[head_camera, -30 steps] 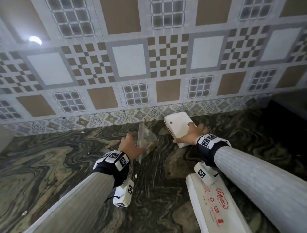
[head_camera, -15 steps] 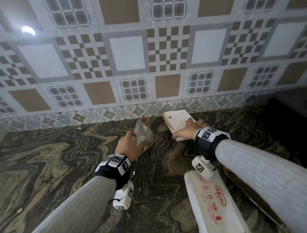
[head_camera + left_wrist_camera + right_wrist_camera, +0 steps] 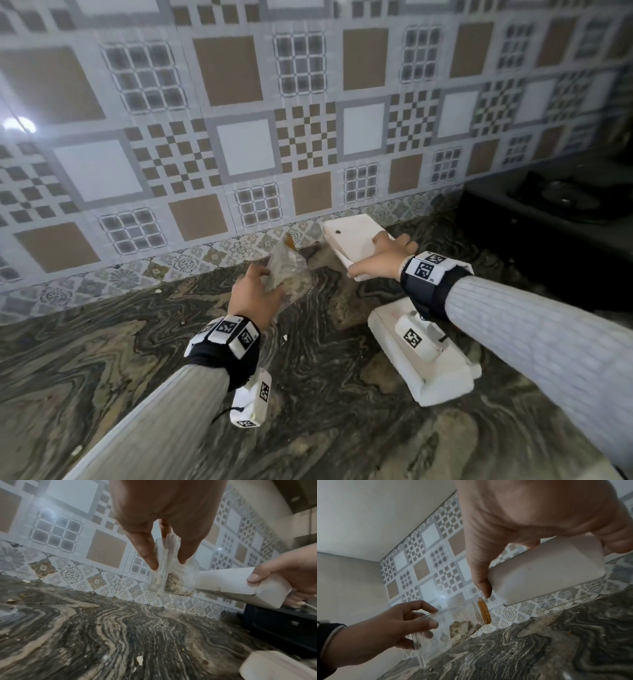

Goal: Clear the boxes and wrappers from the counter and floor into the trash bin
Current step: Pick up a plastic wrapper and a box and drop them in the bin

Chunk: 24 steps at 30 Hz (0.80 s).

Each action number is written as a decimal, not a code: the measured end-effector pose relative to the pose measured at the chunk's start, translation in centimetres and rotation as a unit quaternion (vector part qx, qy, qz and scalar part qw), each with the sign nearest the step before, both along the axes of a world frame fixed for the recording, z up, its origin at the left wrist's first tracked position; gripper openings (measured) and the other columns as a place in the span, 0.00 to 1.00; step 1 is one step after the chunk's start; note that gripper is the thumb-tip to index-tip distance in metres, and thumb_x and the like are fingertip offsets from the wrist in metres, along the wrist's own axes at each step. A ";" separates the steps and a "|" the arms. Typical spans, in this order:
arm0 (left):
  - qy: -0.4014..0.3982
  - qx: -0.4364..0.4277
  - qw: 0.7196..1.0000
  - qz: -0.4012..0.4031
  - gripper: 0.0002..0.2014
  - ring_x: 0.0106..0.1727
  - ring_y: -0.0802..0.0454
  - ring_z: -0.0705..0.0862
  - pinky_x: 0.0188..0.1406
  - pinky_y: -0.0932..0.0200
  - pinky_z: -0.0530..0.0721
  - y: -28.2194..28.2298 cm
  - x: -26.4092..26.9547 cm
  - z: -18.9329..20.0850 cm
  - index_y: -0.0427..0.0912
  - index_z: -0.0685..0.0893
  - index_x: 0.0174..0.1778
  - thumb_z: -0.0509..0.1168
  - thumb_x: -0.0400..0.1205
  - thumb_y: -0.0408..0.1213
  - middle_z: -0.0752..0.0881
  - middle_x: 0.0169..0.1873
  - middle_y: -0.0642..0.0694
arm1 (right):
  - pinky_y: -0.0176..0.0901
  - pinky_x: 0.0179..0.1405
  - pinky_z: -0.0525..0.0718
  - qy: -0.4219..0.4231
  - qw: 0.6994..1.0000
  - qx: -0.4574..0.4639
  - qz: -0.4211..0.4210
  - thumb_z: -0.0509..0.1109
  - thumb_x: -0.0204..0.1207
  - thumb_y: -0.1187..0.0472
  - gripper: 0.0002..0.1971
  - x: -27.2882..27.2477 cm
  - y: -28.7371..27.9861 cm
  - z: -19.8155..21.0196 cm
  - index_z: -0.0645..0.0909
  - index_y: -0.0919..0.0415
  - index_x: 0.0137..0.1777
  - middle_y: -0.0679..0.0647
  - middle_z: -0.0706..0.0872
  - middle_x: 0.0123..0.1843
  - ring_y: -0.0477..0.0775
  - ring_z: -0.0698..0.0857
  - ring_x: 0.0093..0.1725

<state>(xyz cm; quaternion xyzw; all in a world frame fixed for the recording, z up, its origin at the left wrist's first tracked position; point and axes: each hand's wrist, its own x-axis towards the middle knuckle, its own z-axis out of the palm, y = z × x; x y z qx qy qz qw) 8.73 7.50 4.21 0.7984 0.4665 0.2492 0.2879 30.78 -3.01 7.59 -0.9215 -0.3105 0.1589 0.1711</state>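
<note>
Fingers [image 3: 147, 555] pinch clear wrapper [image 3: 173, 580]; others grip white box [image 3: 356, 240].

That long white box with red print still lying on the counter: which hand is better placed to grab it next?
Probably the right. The long white box with red print lies directly under the right forearm, though the right hand already holds a small white box. The left hand is farther off, pinching a clear plastic wrapper.

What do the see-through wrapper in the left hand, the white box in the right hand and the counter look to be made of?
See-through wrapper: thin clear plastic film, glossy; the tiles show through it and crumbs sit inside.
White box: probably matte foam or card, thick-walled with rounded corners; which one is unclear.
Counter: polished stone, likely granite or marble, with swirling dark and tan veins and light reflections.
</note>
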 end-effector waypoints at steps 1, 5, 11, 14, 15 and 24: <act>-0.006 0.001 1.000 -0.014 0.21 0.48 0.44 0.81 0.47 0.51 0.84 -0.6 -0.8 0.3 0.42 0.77 0.63 0.70 0.75 0.42 0.84 0.58 0.39 | 0.62 0.73 0.69 0.001 1.000 0.007 -0.015 0.78 0.47 0.35 0.60 -1.0 -1.3 0.2 0.56 0.53 0.80 0.66 0.57 0.77 0.71 0.60 0.75; -0.029 0.004 0.997 -0.078 0.19 0.49 0.45 0.82 0.46 0.53 0.82 -3.1 -3.0 0.7 0.44 0.78 0.58 0.71 0.74 0.43 0.85 0.59 0.40 | 0.58 0.67 0.72 -0.011 0.997 0.038 -0.072 0.79 0.48 0.36 0.56 -5.0 -7.4 0.5 0.61 0.53 0.77 0.64 0.61 0.72 0.69 0.62 0.71; -0.049 -0.010 0.981 -0.189 0.17 0.55 0.42 0.85 0.52 0.54 0.81 -9.4 -1.7 0.4 0.43 0.81 0.54 0.73 0.72 0.44 0.88 0.55 0.41 | 0.61 0.66 0.74 -0.023 0.985 0.043 -0.167 0.81 0.49 0.37 0.52 -9.3 -19.5 -0.7 0.64 0.52 0.74 0.62 0.62 0.68 0.67 0.62 0.69; -0.064 -0.027 0.966 -0.248 0.17 0.50 0.43 0.85 0.49 0.56 0.80 -14.3 0.7 0.3 0.42 0.82 0.54 0.74 0.71 0.42 0.86 0.47 0.44 | 0.60 0.67 0.74 -0.034 0.970 0.030 -0.241 0.81 0.50 0.37 0.52 -10.5 -26.7 -1.0 0.63 0.51 0.75 0.62 0.63 0.68 0.67 0.62 0.69; -0.065 -0.033 0.959 -0.273 0.17 0.47 0.44 0.84 0.48 0.57 0.80 -16.3 1.5 0.4 0.42 0.82 0.54 0.74 0.71 0.41 0.85 0.44 0.45 | 0.60 0.68 0.73 -0.037 0.962 0.022 -0.269 0.81 0.50 0.37 0.53 -10.9 -29.4 -1.0 0.63 0.51 0.75 0.63 0.64 0.69 0.68 0.62 0.70; -0.056 -0.064 0.866 -0.493 0.15 0.44 0.41 0.85 0.45 0.53 0.81 -36.9 8.2 -1.7 0.43 0.81 0.49 0.74 0.70 0.42 0.86 0.43 0.43 | 0.58 0.70 0.71 -0.008 0.861 -0.012 -0.508 0.81 0.52 0.35 0.51 -16.3 -52.7 -3.8 0.66 0.55 0.75 0.65 0.65 0.69 0.69 0.64 0.70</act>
